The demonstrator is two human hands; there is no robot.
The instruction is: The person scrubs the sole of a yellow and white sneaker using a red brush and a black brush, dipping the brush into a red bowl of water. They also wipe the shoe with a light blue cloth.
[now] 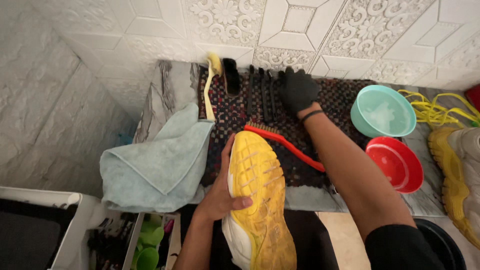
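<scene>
Nearest, left hand (222,192) bare, fingers curled around the edge of a yellow shoe (259,200), gripping it sole-up over the front edge of the counter, thumb lying across the tread. Just left of that, a pale blue cloth (155,162) draped over the counter corner. Beyond the shoe's toe, a red-handled brush (285,145) lying aslant on a dark woven mat (345,105). Farther back, right hand (297,90) in a black glove, fingers bent down onto a row of black brushes (262,95) near the wall; whether pinching one, cannot tell. Off right, a red bowl (395,162), a teal bowl (382,111), yellow laces (440,107), a second yellow shoe (457,170). Against the wall, a yellow-handled brush (211,85).
</scene>
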